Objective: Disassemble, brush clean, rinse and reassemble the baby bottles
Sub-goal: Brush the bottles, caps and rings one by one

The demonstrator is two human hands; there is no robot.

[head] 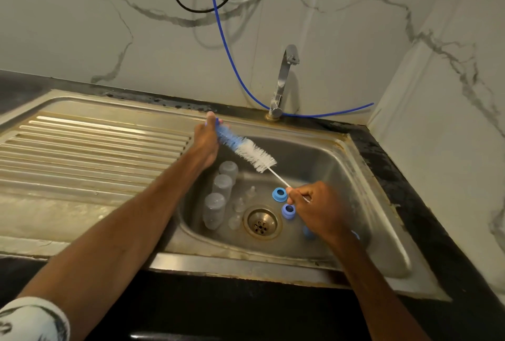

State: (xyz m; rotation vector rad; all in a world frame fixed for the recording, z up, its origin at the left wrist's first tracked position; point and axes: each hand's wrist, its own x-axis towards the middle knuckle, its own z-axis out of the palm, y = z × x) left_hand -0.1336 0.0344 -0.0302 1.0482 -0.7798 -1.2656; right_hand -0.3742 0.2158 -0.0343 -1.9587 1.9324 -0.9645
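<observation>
Baby bottles (215, 213) are sitting taken apart down in the sink (328, 165) basin, so all the bits are in there. Going from the left: the ribbed drainboard (90, 149) is running off the edge of the view. Next, the left hand (205, 141) is reaching over the basin's back-left corner and gripping the blue tip of the bottle brush (247, 150), thumb up on top. The brush is hanging in the air above the basin, slanting down to the right: blue bristles, white bristles, then a thin wire stem.

Under it the three clear bottle bodies are sitting in a row along the basin's left wall. Just right of them three little clear teats (240, 205) are sitting in their own row, pretty hard to make out against the steel. The drain (261, 223) is sitting right beside those. Two blue screw rings (279, 194) are lying just past the drain. A third blue bit is peeking out from under the right hand (317, 211), mostly hidden, so I can't swear it's a ring.

That right hand is pinching the wire stem with curled fingers, and the stem's end is getting lost in blur. At the back rim the tap (284, 81) is standing with a blue hose (222, 45) looping past its base. Dark worktop (399, 190) is running down the right side.
</observation>
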